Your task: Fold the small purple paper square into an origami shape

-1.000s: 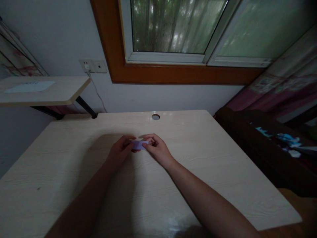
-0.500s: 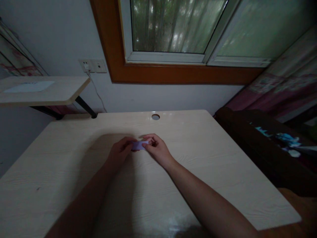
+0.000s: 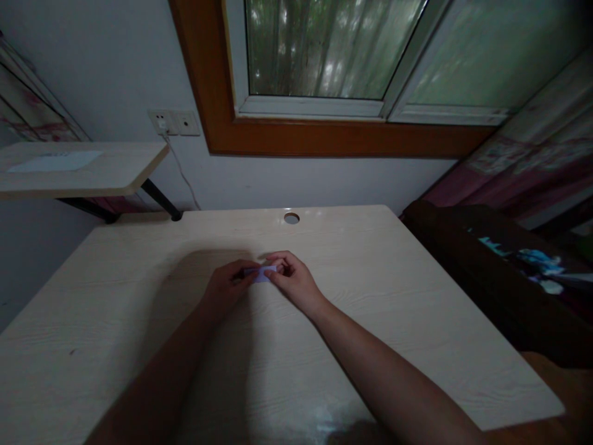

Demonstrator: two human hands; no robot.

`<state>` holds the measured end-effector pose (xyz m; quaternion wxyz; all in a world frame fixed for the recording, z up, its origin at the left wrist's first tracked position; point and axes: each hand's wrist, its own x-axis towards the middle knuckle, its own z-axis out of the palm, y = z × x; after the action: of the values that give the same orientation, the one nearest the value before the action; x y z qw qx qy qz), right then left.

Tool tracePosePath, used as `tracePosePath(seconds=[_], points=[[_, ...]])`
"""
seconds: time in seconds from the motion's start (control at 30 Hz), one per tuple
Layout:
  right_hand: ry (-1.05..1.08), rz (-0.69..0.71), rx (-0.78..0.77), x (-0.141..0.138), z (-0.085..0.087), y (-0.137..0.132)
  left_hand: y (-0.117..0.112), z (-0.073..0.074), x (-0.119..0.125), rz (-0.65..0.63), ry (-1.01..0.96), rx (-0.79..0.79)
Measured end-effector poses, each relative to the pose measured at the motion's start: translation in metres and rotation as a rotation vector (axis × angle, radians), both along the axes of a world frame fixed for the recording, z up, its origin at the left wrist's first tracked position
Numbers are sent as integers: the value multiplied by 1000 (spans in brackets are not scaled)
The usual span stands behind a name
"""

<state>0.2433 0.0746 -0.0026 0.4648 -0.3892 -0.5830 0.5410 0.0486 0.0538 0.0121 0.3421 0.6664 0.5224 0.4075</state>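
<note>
Purple slip [image 3: 262,278] bridges inward-angled, pinching left hand [image 3: 226,282] and right hand [image 3: 295,279].

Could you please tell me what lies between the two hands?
In the head view, a small purple item lies between the left hand and right hand, held by both.

Dim, muted daylight in the window [image 3: 315,49], soft shadow across the desk [image 3: 393,266] — faint glare at bottom

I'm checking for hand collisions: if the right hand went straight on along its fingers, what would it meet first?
Beyond the purple paper it holds, the right hand would likely meet the left hand first, though their exact depth is unclear.
</note>
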Motion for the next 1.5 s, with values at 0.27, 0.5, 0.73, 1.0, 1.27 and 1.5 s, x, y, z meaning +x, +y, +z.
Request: tracePosePath(seconds=[0.27, 0.5, 0.73, 1.0, 1.27, 1.5], points=[[12, -5, 0, 1, -1, 1, -1, 2, -1, -36, 48, 35], [34, -11, -2, 0, 1, 1, -1, 1, -2, -85, 84, 75], [51, -13, 2, 0, 1, 1, 0, -1, -2, -98, 109, 86], [45, -7, 6, 0, 4, 0, 1, -6, -3, -66, 66, 32], [37, -12, 12, 0, 2, 1, 0, -1, -2, -43, 74, 16], [47, -15, -2, -1, 1, 1, 1, -3, -3, -27, 46, -28]])
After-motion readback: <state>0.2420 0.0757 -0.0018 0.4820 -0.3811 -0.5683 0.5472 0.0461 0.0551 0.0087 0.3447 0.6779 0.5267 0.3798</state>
